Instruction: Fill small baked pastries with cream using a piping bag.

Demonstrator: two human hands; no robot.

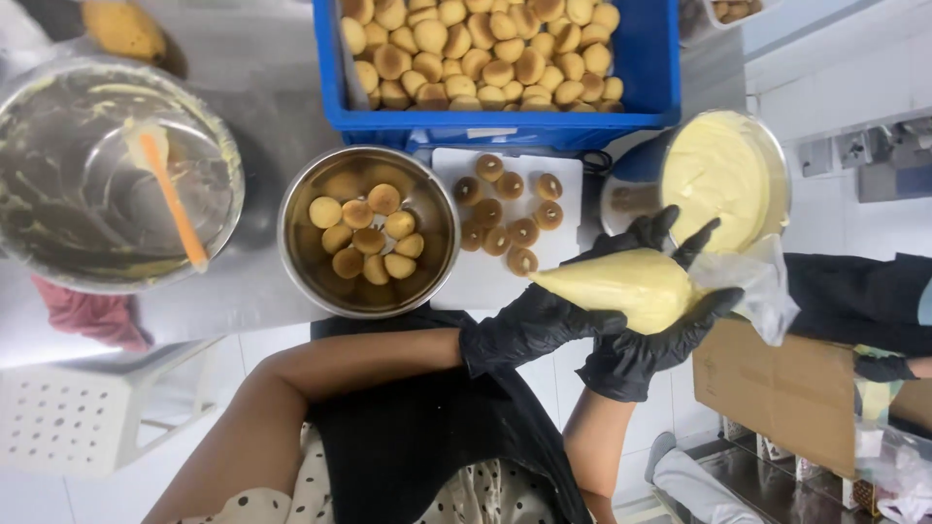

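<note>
From the head camera, both black-gloved hands close around a clear plastic piping bag of pale yellow cream (631, 283), held above the tabletop's (291, 107) near edge beside the white board of small round filled pastries (507, 215). The left hand (539, 325) cradles the tapered nozzle end; the right hand (655, 344) grips the bulging body. The bag looks soft, yielding and probably slippery, so it is likely best held at the twisted top.

place: commercial bakery kitchen | evidence: blue crate (650, 68) full of small round pastry shells, steel mixing bowls (367, 231) on a steel table (243, 116), tub of yellow cream (723, 175)
</note>
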